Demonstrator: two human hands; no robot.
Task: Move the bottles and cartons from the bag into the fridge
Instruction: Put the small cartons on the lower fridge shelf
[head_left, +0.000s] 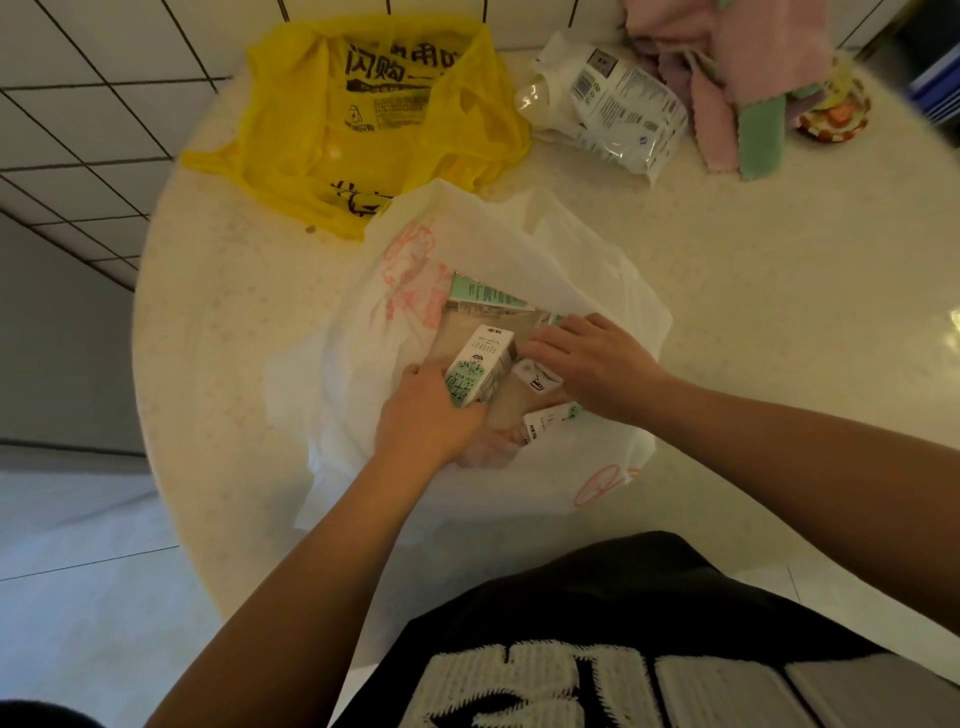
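carton (480, 364), boxy, held by left grip (423, 421); bag (353, 374) crinkly plastic.

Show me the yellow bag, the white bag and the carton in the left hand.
yellow bag (374, 135): head view, printed front.
white bag (498, 244): head view, far wall.
carton (475, 371): head view, green-and-white side.

- the left hand (426, 415) hides its fingertips behind the small white-and-green paper carton (480, 371) it grips.
- the translucent white plastic bag (363, 374) veils further cartons.
- the top edge crops the pink-and-green cloth pile (727, 78).
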